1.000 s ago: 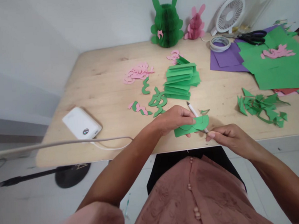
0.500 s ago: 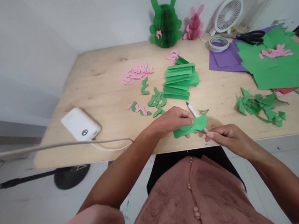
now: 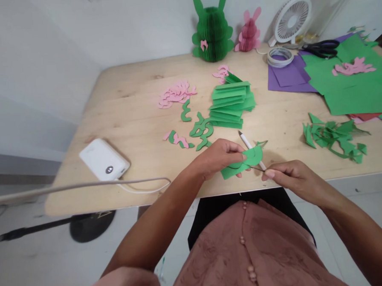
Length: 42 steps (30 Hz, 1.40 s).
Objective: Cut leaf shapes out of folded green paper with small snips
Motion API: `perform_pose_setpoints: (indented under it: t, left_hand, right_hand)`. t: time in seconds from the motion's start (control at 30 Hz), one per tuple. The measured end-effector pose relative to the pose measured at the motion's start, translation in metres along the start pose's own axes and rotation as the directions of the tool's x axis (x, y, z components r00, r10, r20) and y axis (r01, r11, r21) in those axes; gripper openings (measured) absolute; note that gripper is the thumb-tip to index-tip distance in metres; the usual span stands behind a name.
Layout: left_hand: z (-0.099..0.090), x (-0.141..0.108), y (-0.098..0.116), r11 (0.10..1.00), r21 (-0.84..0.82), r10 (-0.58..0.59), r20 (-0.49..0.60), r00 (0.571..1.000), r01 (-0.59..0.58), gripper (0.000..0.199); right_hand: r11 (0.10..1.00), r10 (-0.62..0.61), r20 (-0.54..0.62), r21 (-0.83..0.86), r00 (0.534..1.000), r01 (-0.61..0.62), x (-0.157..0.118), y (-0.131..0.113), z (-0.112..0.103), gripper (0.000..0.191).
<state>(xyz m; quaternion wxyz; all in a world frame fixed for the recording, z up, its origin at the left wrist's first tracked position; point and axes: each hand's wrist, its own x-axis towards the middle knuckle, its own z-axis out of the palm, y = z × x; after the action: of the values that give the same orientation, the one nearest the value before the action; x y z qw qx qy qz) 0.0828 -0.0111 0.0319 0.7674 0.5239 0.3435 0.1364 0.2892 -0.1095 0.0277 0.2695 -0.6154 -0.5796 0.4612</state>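
Observation:
My left hand pinches a piece of green paper near the table's front edge; curved lines are drawn on the paper. My right hand is closed on a thin dark tool, seemingly small scissors, whose tip meets the paper's lower edge. Its handles are mostly hidden by the fingers. A white pen with a dark tip lies on the table behind the paper, and a small green scrap lies beside it. Farther back rests a stack of folded green strips.
Pink cutouts, green cutouts and a white power bank with a cable lie left. Green scraps, purple sheets, tape and black scissors lie right. A green paper rabbit and fan stand behind.
The green paper has shifted slightly left and tilted in my left hand. My right hand has moved very little, and its tool now looks thinner, with its blades closer together.

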Motion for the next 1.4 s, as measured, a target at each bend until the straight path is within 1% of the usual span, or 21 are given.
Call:
perform_pose_setpoints:
  t: [0.07, 0.1, 0.27, 0.4, 0.5, 0.63, 0.83, 0.93, 1.07, 1.2, 1.3, 1.4]
  left_hand:
    - [0.000, -0.002, -0.002, 1.000, -0.024, 0.000, -0.035, 0.999, -0.001, 0.013]
    - [0.001, -0.003, -0.003, 0.999, -0.046, 0.001, -0.057, 0.998, -0.004, 0.014]
    - [0.010, -0.008, -0.007, 0.967, -0.242, 0.026, -0.205, 0.978, -0.076, 0.015]
    - [0.021, -0.012, -0.010, 0.923, -0.368, 0.008, -0.279, 0.960, -0.115, 0.019]
    - [0.026, -0.014, -0.012, 0.895, -0.425, -0.003, -0.309, 0.951, -0.135, 0.021]
    - [0.031, -0.018, -0.012, 0.854, -0.489, -0.002, -0.345, 0.939, -0.178, 0.025]
    - [0.040, -0.019, -0.015, 0.795, -0.551, -0.005, -0.422, 0.907, -0.252, 0.022]
    - [0.047, -0.019, -0.017, 0.764, -0.576, -0.012, -0.465, 0.885, -0.292, 0.019]
    - [0.057, -0.020, -0.017, 0.720, -0.614, -0.045, -0.507, 0.861, -0.324, 0.019]
    - [0.067, -0.022, -0.014, 0.682, -0.637, -0.023, -0.511, 0.859, -0.360, 0.014]
    - [0.072, -0.020, -0.015, 0.671, -0.645, -0.045, -0.527, 0.849, -0.365, 0.015]
    - [0.075, -0.017, -0.016, 0.683, -0.624, -0.061, -0.567, 0.821, -0.380, 0.016]
  right_hand:
    - [0.999, -0.005, 0.071, -0.051, 0.997, 0.008, -0.001, -0.001, -0.003, 0.046]
    - [0.997, -0.008, 0.086, -0.076, 0.996, 0.015, -0.002, -0.001, -0.004, 0.046]
    - [0.996, -0.009, 0.000, -0.089, 1.000, 0.009, -0.008, -0.004, -0.007, 0.042]
    - [0.999, 0.004, -0.136, -0.044, 0.991, -0.011, -0.010, -0.005, -0.001, 0.041]
    - [1.000, 0.027, -0.207, 0.021, 0.978, -0.023, -0.008, -0.006, 0.005, 0.042]
    - [0.993, 0.072, -0.267, 0.109, 0.961, -0.044, -0.006, -0.007, 0.011, 0.045]
    - [0.944, 0.163, -0.281, 0.322, 0.946, -0.067, -0.007, -0.001, 0.025, 0.040]
    - [0.901, 0.177, -0.325, 0.433, 0.929, -0.020, -0.008, -0.001, 0.037, 0.039]
    - [0.843, 0.191, -0.339, 0.537, 0.921, 0.023, -0.008, -0.007, 0.051, 0.037]
    - [0.799, 0.183, -0.337, 0.599, 0.924, 0.060, -0.006, -0.015, 0.063, 0.033]
    - [0.761, 0.171, -0.343, 0.641, 0.924, 0.097, -0.005, -0.019, 0.070, 0.041]
    - [0.729, 0.176, -0.341, 0.675, 0.923, 0.111, -0.003, -0.023, 0.075, 0.045]
